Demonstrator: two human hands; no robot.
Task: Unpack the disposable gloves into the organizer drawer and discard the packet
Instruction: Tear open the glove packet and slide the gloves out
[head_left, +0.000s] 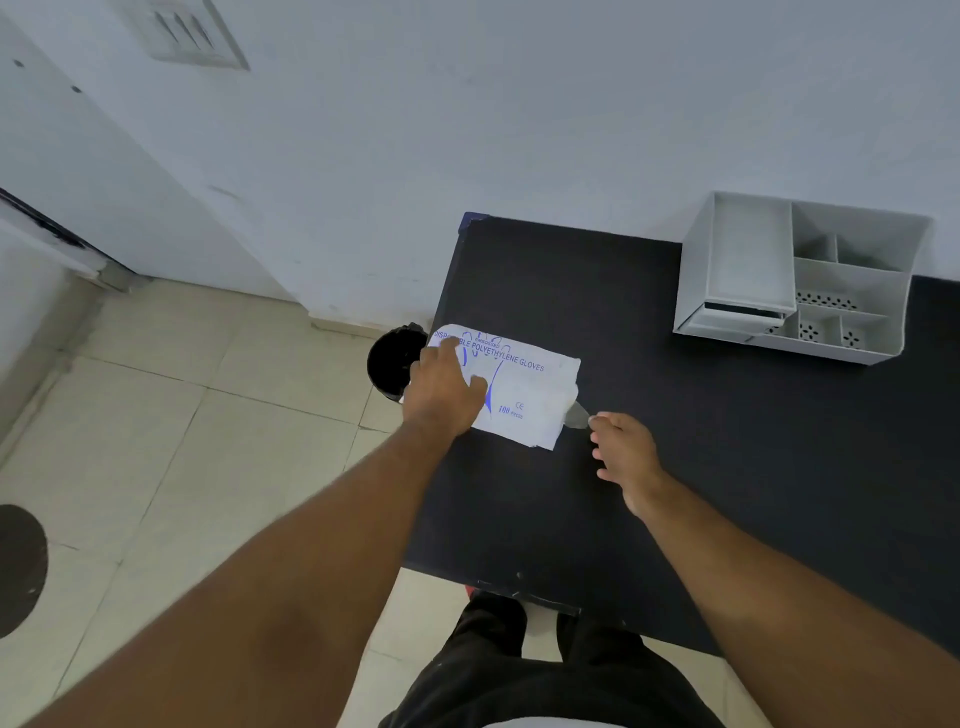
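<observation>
A white packet of disposable polyethylene gloves (524, 395) with blue print lies flat near the left edge of the black table (675, 467). My left hand (444, 392) presses down on the packet's left end, fingers spread. My right hand (623, 454) is just right of the packet, its fingertips pinching a thin clear flap (575, 415) that sticks out of the packet's right end. The grey organizer (800, 280) stands at the table's far right against the wall, its drawer (737, 314) at the lower left front looking shut.
A black waste bin (392, 364) stands on the tiled floor just left of the table, close to the packet. A white wall runs behind the table. My legs are at the table's front edge.
</observation>
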